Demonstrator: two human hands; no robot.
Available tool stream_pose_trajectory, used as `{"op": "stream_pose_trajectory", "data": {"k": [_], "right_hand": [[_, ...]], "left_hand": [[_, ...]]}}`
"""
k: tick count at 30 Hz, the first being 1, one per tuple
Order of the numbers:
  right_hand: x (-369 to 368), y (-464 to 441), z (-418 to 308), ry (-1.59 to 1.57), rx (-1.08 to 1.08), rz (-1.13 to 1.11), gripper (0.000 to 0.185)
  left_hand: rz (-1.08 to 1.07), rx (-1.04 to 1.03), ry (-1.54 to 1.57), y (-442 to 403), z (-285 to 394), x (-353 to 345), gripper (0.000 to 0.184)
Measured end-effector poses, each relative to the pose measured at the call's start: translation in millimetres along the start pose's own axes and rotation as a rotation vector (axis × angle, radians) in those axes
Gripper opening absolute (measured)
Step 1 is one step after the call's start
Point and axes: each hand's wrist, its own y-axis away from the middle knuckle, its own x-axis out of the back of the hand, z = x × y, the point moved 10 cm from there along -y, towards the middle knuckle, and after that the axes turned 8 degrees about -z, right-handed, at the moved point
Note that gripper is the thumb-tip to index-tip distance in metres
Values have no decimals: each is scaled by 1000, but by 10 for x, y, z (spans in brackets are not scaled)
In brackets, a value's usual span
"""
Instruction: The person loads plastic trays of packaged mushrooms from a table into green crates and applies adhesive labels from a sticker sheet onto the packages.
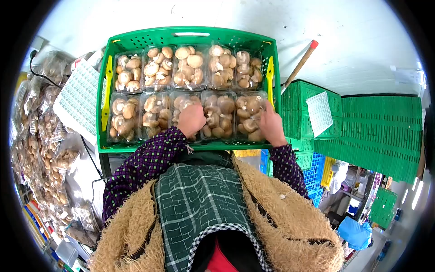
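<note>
While curling the left hand over the middle tub of the lower row, just above the centre of the frame, reaching with the right hand to the right edge of the last tub of that row. Cannot tell whether pinching or only pressing with the left; too blurred at the right to tell how wide or narrow. Around both, ten clear plastic tubs of brown mushrooms, set in two rows of five, upper middle of the frame. Holding all ten, a green crate with yellow handles at its left and right ends. Wearing dark purple patterned sleeves, plus a fuzzy tan jacket and a green checked apron at bottom middle. Piled along the left side of the frame, bagged mushrooms; between these and the crate, pale textured sheets. At right, stacked green crates, with another pale sheet against the nearer ones. Slanting at upper right, a red-tipped wooden handle. Toward lower right, blue crates and a blue bag.
</note>
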Motion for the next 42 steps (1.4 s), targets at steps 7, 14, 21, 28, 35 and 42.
{"op": "stream_pose_trajectory", "data": {"k": [7,14,21,28,35,42], "right_hand": [[63,-19,81,309,-154,17,38],[33,-104,-451,532,185,229,46],[-462,-723,-117,35,96,-329,67],[-567,-1205,-1312,403,441,-18,81],[-864,-1231,-1366,675,500,199,57],[-1124,-1278,-1455,1000,313,34,51]], "left_hand": [[22,20,-17,0,-25,-29,24],[46,-11,0,45,25,16,23],[9,-2,-34,31,12,-28,26],[248,-228,-288,53,415,688,39],[431,-315,-549,-401,181,761,61],[459,-117,-485,-371,-50,745,59]]}}
